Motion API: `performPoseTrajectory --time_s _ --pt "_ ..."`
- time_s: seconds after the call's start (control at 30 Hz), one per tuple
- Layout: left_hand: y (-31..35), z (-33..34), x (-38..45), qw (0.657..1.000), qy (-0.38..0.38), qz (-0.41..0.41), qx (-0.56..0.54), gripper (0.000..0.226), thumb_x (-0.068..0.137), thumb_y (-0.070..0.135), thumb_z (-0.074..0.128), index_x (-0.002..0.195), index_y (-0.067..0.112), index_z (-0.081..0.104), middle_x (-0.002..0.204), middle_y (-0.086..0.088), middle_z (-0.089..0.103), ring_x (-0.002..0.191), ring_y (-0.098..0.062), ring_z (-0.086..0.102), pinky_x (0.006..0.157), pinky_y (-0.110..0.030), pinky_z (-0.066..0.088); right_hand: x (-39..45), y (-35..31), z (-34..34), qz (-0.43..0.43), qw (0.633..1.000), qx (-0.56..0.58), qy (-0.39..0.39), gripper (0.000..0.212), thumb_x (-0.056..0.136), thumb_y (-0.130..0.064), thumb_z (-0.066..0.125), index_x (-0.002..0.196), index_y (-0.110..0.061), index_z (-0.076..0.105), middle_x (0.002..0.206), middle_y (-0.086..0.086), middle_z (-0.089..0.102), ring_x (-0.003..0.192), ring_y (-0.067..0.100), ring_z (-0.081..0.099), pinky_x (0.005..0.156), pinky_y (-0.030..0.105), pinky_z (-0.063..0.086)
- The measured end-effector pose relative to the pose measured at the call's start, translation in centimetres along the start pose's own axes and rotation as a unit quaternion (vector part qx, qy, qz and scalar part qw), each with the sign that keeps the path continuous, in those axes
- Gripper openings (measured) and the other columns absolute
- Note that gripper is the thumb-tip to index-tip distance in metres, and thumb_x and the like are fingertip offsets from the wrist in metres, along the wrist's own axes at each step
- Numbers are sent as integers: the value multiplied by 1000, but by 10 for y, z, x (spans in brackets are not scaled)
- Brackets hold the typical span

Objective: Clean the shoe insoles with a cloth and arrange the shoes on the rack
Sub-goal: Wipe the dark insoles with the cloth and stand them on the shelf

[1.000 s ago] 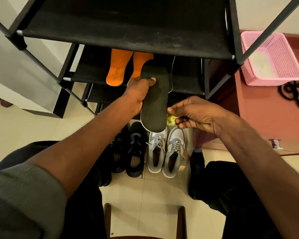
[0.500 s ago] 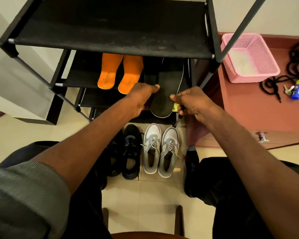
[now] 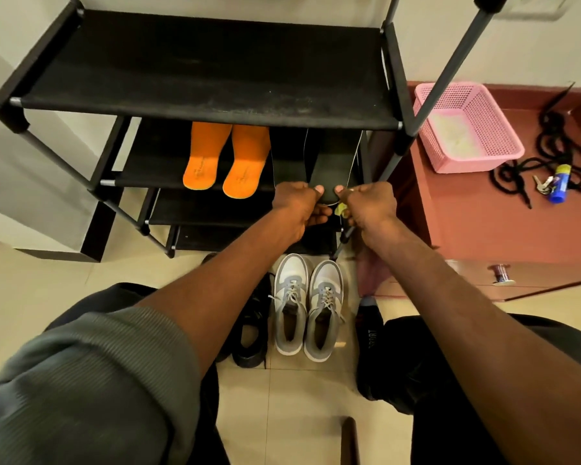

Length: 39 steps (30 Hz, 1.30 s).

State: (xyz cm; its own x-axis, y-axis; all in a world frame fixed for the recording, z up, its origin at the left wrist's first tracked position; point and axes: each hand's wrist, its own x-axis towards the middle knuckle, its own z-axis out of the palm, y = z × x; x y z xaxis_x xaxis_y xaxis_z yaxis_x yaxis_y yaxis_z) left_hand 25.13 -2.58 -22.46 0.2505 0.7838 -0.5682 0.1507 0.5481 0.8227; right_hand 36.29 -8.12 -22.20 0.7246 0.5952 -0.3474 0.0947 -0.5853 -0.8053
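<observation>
A pink perforated plastic basket [image 3: 467,129] sits on the reddish-brown low cabinet [image 3: 467,226] right of the black fabric-shelved metal rack [image 3: 215,78]. A pair of orange foam insoles [image 3: 227,162] lies on the second shelf, left of the hands. The rack's upper shelf overhangs and hides the far end of the black flat insole [image 3: 331,166]. A pair of grey-and-white lace-up sneakers [image 3: 307,307] stands on the tiled floor, near the rack's foot.

The black flat insole lies on the second shelf, long axis pointing away from the person. The left hand [image 3: 297,206] and right hand [image 3: 369,206] each pinch its near end, thumbs on top. The right hand also holds a small yellow cloth [image 3: 341,208].
</observation>
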Motion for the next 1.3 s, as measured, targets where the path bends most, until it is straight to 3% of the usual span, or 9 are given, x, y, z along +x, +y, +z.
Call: performPoseTrajectory --time_s 0.2,0.33,0.47,0.57,0.7,0.8,0.97,1.1,1.3 --pt "-6 7 20 999 44 0 -27 24 100 11 65 119 -3 57 77 -19 70 48 -16 69 45 -27 57 2 6 5 15 999 -4 32 15 86 -30 83 82 -17 77 81 7 76 67 25 71 65 36 62" --pt "-3 6 26 998 61 25 16 26 95 20 74 97 0 59 69 -19 72 49 -20 70 48 -31 59 -2 11 13 31 999 3 10 20 88 -25 79 72 -19 70 71 6 72 45 17 60 43 22 45" --pt "-4 3 27 975 91 61 192 44 89 46 76 87 4 65 61 -10 72 55 -23 73 55 -35 62 -1 13 18 46 999 27 0 19 89 -22 78 73 -18 69 76 10 75 42 17 56 36 18 38" --pt "-3 -7 24 911 185 122 349 44 90 53 72 102 11 69 96 -10 75 89 -31 74 66 -34 52 1 15 19 66 996 53 -3 11 89 -19 78 81 -14 73 81 15 77 39 17 54 38 20 39" --pt "2 -19 21 845 230 151 459 69 91 52 71 138 9 45 131 -14 60 119 -39 62 73 -41 42 -1 15 21 58 996 60 -12 9 92 -19 76 101 -16 75 90 14 77 46 16 57 35 16 37" --pt "0 -17 26 845 218 140 468 79 85 63 71 137 8 47 134 -14 53 119 -39 60 75 -41 45 0 15 23 41 998 49 -1 9 91 -22 75 100 -24 75 92 9 77 58 20 66 41 21 45" --pt "-5 -12 20 837 201 159 483 71 87 55 74 134 8 50 137 -14 49 116 -40 62 72 -39 42 0 13 23 10 998 42 48 18 89 -25 75 74 -31 67 87 2 75 82 27 75 73 45 66" --pt "-7 -16 17 840 194 161 480 66 88 52 73 133 9 51 136 -13 50 113 -38 63 71 -38 41 -5 11 24 3 997 70 38 16 89 -27 76 75 -29 71 85 1 75 78 21 71 68 38 60" --pt "-5 -21 7 852 206 158 456 65 91 58 67 132 9 51 128 -13 59 113 -37 63 71 -38 41 -16 -1 18 75 968 220 -92 5 99 -19 70 99 -15 74 92 6 73 77 16 65 47 23 49"
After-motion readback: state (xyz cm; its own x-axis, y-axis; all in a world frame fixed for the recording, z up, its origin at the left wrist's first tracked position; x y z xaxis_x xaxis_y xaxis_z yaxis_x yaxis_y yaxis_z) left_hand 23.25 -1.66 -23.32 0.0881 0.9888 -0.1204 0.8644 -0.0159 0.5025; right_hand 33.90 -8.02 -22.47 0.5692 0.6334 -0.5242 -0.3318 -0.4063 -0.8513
